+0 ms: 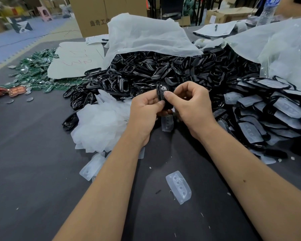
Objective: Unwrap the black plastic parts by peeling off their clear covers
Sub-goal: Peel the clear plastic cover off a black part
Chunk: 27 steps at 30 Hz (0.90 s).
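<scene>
Grey table (33,171) — two hands, left hand (144,110), right hand (193,105), one black part (161,92).

I see even, soft overhead light; glare glints on the heap of glossy black plastic parts (146,70); edges bend and blur.

Single view, head-mounted, wide-angle. Looks forward and down over a dark table (33,171) from the person's own position. Both forearms enter from the bottom edge; left hand (144,110) and right hand (191,105) meet near frame centre, close to the lens. Heap of black parts (146,72) fills the middle distance. Cardboard box (97,16) and floor lie beyond, at top. Edges bend from lens distortion. No second view to compare.
</scene>
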Available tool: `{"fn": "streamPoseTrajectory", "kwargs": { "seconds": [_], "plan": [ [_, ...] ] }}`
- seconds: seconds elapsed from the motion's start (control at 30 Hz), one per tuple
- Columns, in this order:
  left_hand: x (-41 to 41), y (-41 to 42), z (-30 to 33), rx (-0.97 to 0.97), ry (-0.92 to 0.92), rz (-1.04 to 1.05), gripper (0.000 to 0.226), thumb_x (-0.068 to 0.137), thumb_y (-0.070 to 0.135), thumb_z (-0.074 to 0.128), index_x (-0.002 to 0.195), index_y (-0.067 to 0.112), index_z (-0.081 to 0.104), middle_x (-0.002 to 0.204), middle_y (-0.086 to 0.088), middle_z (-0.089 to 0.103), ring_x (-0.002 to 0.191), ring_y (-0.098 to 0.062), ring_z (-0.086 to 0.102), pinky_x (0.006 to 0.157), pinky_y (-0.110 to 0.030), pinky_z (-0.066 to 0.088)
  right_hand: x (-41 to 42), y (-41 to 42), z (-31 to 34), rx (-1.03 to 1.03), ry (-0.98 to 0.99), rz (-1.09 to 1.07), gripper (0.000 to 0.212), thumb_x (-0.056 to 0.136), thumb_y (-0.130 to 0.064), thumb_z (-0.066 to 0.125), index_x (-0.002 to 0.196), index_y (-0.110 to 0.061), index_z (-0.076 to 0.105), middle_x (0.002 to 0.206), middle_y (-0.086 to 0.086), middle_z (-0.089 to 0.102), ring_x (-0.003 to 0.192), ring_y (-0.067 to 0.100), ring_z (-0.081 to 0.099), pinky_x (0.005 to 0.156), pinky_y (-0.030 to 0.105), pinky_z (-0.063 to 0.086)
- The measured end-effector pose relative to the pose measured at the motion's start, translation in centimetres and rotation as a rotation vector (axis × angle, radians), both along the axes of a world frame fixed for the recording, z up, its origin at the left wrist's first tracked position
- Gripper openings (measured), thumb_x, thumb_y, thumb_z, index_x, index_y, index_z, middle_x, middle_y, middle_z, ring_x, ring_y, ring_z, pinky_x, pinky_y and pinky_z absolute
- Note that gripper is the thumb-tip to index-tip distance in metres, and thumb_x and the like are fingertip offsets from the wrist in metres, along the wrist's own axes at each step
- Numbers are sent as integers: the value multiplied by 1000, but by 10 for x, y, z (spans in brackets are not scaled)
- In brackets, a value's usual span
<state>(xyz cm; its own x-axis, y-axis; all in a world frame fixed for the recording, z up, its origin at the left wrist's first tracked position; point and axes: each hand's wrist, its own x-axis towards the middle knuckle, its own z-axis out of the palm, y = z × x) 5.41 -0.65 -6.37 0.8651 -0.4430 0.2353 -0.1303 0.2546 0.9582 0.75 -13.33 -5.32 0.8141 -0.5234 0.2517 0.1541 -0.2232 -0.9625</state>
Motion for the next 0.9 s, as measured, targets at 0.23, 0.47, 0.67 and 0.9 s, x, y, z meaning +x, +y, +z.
{"fn": "streamPoseTrajectory", "kwargs": {
  "seconds": [0.23, 0.47, 0.67, 0.9],
  "plan": [
    [-1, 1, 0, 19, -24, -41, 26, 100, -3, 55, 111, 7, 75, 95, -9, 76, 88, -18, 71, 76, -29, 58, -2, -3, 2, 113, 27, 108, 18, 93, -13, 77, 93, 5, 71, 70, 12, 65, 52, 20, 56, 40, 24, 41],
    [-1, 2, 5, 141, -148, 39, 38, 97, 0, 53, 113, 24, 78, 87, -30, 63, 82, -28, 59, 77, -45, 53, -4, -9, 5, 42, -50, 110, 25, 86, -2, 81, 108, -8, 71, 84, 13, 69, 65, 17, 64, 57, 30, 55],
    [4, 5, 12, 316, -359, 328, 25, 92, 2, 65, 106, 18, 78, 88, -1, 75, 65, -27, 67, 63, -45, 56, -3, -20, 13, -129, -100, 124, 14, 84, -1, 83, 90, -8, 73, 77, 16, 70, 60, 17, 67, 49, 28, 55],
    [1, 2, 19, 234, -308, 390, 21, 88, -1, 72, 98, 18, 75, 59, 7, 61, 50, -12, 62, 57, -32, 51, -4, -24, 22, -232, -140, 133, 9, 87, -8, 81, 91, -6, 73, 77, 11, 72, 65, 30, 72, 50, 38, 59]
  ]
}}
